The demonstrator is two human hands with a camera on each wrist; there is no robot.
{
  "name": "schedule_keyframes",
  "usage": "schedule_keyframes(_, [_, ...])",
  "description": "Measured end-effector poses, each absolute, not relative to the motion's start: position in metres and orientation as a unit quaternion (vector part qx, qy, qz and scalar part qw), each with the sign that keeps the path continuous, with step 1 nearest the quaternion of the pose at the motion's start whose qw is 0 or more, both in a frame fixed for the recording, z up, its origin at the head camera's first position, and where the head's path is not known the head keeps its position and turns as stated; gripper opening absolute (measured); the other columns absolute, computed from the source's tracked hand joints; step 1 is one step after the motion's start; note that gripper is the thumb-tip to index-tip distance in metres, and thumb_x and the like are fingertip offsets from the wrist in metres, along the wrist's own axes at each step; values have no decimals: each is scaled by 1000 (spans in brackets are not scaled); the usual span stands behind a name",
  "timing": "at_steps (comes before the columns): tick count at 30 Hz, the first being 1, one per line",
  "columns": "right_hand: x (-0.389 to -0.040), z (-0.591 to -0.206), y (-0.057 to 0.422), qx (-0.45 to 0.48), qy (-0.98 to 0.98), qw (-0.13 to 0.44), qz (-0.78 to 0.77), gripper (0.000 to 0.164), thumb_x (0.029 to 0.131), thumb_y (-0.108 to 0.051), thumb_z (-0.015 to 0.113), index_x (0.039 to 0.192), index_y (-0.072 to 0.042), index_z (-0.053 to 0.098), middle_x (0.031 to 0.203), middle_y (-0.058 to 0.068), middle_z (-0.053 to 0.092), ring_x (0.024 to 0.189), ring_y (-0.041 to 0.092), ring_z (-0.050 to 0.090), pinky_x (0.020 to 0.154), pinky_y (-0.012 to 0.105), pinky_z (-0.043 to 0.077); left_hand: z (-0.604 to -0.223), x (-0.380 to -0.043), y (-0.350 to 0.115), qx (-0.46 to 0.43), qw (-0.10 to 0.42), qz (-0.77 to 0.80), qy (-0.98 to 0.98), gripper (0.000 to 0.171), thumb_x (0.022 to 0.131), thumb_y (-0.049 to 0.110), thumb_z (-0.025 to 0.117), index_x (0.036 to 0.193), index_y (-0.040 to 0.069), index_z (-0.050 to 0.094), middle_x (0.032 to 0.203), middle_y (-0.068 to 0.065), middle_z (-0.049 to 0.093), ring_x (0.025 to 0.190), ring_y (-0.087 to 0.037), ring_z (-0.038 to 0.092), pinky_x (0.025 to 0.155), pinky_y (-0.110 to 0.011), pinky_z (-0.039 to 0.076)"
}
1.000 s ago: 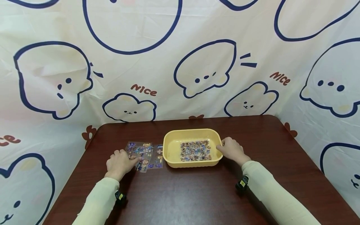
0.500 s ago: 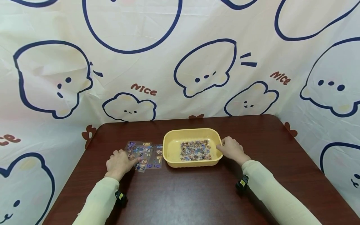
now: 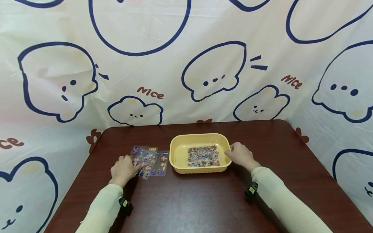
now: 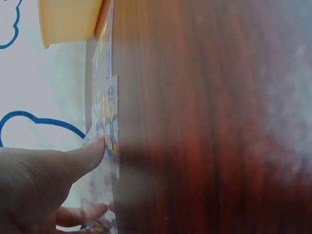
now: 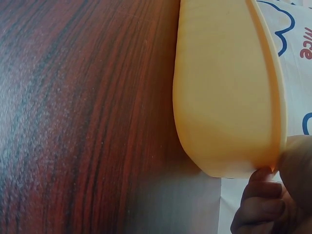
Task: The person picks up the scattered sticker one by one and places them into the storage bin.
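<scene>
In the head view, a pale yellow plastic tub (image 3: 181,142) sits on the table with a patch of small multicoloured pieces (image 3: 203,156) inside. My right hand (image 3: 241,156) holds the tub's right end, thumb over the rim and fingers below it on the outside, as the right wrist view shows. Left of the tub lie overlapping clear sticker sheets (image 3: 161,163) printed with small colourful figures. My left hand (image 3: 123,169) pinches the left sheet (image 4: 108,114) at its near left edge. Its thumb (image 4: 90,155) lies on top, and fingertips show at the sheet's lower part in the left wrist view.
Dark brown wood-grain table (image 3: 198,200) reaches toward me and to both sides. A pale curtain (image 3: 169,71) with blue-outlined cartoon animals hangs behind and around it. Black devices (image 3: 126,205) are strapped to both wrists.
The right-hand sticker sheet has shifted slightly left and turned, its near corner now farther from the tub. Both hands and the tub stay nearly in place; the head view drifts slightly.
</scene>
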State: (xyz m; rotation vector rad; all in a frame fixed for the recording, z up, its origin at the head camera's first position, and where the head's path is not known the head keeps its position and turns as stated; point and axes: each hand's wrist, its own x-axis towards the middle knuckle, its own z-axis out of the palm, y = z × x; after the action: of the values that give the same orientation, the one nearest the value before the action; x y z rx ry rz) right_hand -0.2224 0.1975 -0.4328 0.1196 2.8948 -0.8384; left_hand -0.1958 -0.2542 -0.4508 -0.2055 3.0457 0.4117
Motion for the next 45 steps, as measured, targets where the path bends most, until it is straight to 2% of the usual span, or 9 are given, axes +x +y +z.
schedule_keyframes(6, [-222, -433, 197, 40, 958, 62, -277, 26, 91, -27, 60, 74, -8, 68, 64, 0, 63, 59, 15, 57, 54, 29, 38, -453, -194, -254, -61, 14, 155, 986, 45, 92, 40, 72, 98, -3, 59, 88, -21, 61, 74, -33, 62, 58, -44, 45])
schedule_keyframes(12, [-221, -433, 197, 39, 958, 61, -279, 26, 92, -27, 60, 74, -9, 66, 64, 1, 64, 59, 15, 57, 54, 29, 38, -451, -193, -253, -56, -5, 165, 985, 40, 92, 37, 70, 95, 0, 58, 76, -13, 62, 66, -25, 59, 53, -39, 41])
schedule_keyframes(15, [-221, -432, 197, 39, 958, 59, -280, 26, 92, -27, 60, 74, -9, 67, 64, 1, 63, 59, 15, 57, 54, 29, 38, -449, -194, -252, -59, -15, 177, 982, 40, 93, 37, 69, 101, 1, 56, 74, -12, 61, 62, -23, 57, 52, -38, 39])
schedule_keyframes(20, [-221, -432, 197, 37, 958, 57, -279, 27, 92, -26, 60, 71, -9, 65, 62, 1, 62, 58, 15, 56, 52, 29, 38, -447, -195, -250, -68, -4, 195, 979, 50, 94, 38, 68, 122, 2, 48, 69, -10, 58, 58, -22, 53, 49, -35, 35])
schedule_keyframes(23, [-221, -432, 197, 37, 958, 57, -279, 27, 92, -26, 60, 71, -9, 64, 62, 1, 61, 58, 15, 56, 52, 29, 38, -448, -196, -250, -72, 10, 208, 976, 60, 94, 38, 68, 135, 2, 42, 79, -16, 63, 61, -23, 55, 51, -36, 38])
schedule_keyframes(28, [-221, -431, 197, 37, 958, 56, -280, 27, 91, -25, 60, 70, -10, 63, 63, 1, 61, 58, 14, 56, 52, 29, 38, -451, -198, -253, -82, 26, 227, 970, 72, 92, 33, 68, 146, 2, 34, 112, -27, 66, 79, -31, 63, 62, -45, 46])
schedule_keyframes(36, [-222, -433, 198, 37, 957, 59, -281, 29, 92, -25, 60, 67, -11, 60, 61, 1, 60, 57, 14, 55, 52, 28, 38, -452, -199, -254, -88, 29, 244, 965, 77, 91, 35, 68, 149, 3, 30, 117, -27, 64, 84, -32, 63, 66, -47, 47])
schedule_keyframes(45, [-221, -434, 198, 37, 957, 61, -281, 32, 92, -25, 60, 63, -13, 55, 59, 0, 58, 56, 14, 55, 52, 28, 37, -452, -197, -254, -91, 44, 241, 965, 94, 91, 51, 67, 153, -4, 24, 137, -33, 54, 106, -42, 63, 81, -57, 50])
